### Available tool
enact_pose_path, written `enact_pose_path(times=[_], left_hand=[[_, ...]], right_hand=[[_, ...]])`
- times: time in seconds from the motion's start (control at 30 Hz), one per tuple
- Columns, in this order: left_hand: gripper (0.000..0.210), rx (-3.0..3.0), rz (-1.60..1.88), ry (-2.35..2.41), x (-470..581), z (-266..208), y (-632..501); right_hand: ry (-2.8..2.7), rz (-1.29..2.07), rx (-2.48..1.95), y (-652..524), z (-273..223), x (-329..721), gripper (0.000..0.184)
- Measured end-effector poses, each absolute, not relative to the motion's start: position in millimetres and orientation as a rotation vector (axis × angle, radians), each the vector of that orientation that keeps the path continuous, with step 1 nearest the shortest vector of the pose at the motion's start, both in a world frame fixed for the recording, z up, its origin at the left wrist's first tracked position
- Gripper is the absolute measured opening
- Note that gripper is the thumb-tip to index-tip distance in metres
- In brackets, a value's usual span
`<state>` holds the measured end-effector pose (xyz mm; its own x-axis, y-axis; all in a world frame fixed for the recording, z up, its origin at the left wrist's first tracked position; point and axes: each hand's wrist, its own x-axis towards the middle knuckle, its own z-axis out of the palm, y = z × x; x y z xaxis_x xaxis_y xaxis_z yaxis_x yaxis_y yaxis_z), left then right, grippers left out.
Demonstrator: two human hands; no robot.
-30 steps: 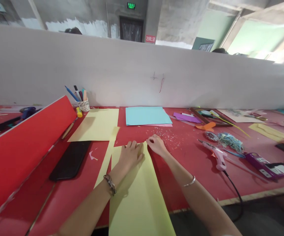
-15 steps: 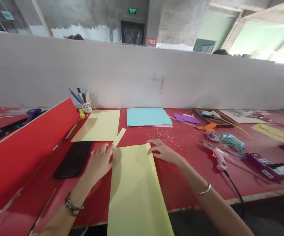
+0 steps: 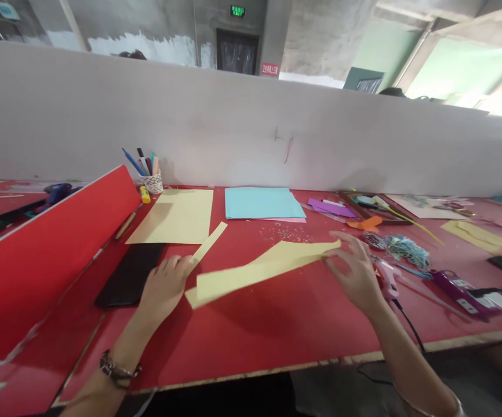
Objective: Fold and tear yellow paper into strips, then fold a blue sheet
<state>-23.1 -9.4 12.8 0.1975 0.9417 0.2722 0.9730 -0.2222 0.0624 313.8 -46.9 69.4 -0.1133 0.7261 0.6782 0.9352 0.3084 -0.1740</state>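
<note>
My right hand (image 3: 353, 269) pinches one end of a large pale yellow sheet of paper (image 3: 264, 269) between thumb and fingers. Folded or curled over, that sheet slants across the red tabletop, its lower left end beside my other hand. My left hand (image 3: 166, 284) is closed on a narrow yellow paper strip (image 3: 210, 243) that sticks out up and to the right. Beneath and beside my left wrist lies a black phone (image 3: 131, 272). Another yellow sheet (image 3: 181, 217) lies flat behind my left hand.
A red board (image 3: 59, 255) stands slanted at the left. Behind are a pen cup (image 3: 152, 183) and light blue paper (image 3: 262, 202). To the right lie a pink glue gun (image 3: 387, 279), a bundle of blue yarn (image 3: 407, 252) and a purple power strip (image 3: 462, 295). A white partition (image 3: 233, 127) closes the back.
The large yellow sheet has swung from lying lengthwise toward me to slanting across the table. My right hand moved right with its end; my left hand shifted slightly left and down with the strip.
</note>
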Motion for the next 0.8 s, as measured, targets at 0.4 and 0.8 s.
enact_pose_path(times=[0.4, 0.8], left_hand=[[0.025, -2.613, -0.845, -1.071, 16, 35, -30], [0.017, -2.880, -0.067, -1.023, 65, 24, -17]], right_hand=[[-2.349, -0.320, -1.501, -70, 14, 298, 0.024], [-2.513, 0.072, -1.583, -62, 28, 245, 0.025]])
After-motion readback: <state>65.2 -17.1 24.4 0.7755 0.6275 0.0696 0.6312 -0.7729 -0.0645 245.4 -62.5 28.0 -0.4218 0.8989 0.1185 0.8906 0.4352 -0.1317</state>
